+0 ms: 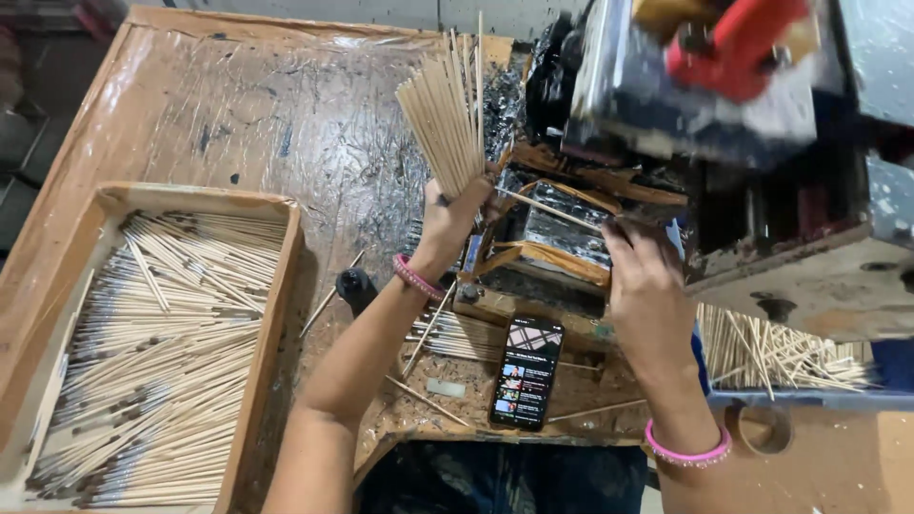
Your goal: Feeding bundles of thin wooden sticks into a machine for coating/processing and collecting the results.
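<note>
Hands: left (455, 211) gripping stick bundle (446, 112), right (645, 276) beside.

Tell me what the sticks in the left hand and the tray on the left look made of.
Sticks: thin pale splints, matte, probably bamboo or wood. Tray: raw brown board walls, likely wood or plywood, unfinished, edges worn.

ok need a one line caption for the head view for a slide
Left hand holds a fanned bundle of thin sticks while the right hand pinches a single stick beside a grimy machine.
</note>
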